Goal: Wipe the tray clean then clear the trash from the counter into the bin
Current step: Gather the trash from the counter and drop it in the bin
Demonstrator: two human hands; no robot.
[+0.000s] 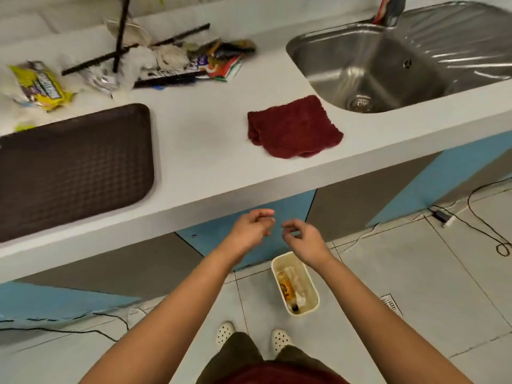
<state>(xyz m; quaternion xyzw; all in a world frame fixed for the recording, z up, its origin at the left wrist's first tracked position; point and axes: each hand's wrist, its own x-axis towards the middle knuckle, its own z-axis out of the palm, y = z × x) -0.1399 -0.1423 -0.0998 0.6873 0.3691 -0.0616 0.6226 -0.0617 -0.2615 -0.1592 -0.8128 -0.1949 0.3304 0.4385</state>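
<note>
Both hands low centre frame, below the counter [210, 173] edge: left hand [250, 227] and right hand [303, 239] loosely curled, holding nothing, close but apart. Bin [295, 286] on floor just below the right hand, wrappers inside. Brown tray [74, 167] at left on counter; red cloth [293, 126] centre, beside sink [368, 67]. Trash pile [155, 62] upper left; print on the wrappers too blurred to read.

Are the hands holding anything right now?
No. The left hand and right hand are both empty, fingers loosely curled, above the bin. The cloth lies untouched on the counter.
</note>
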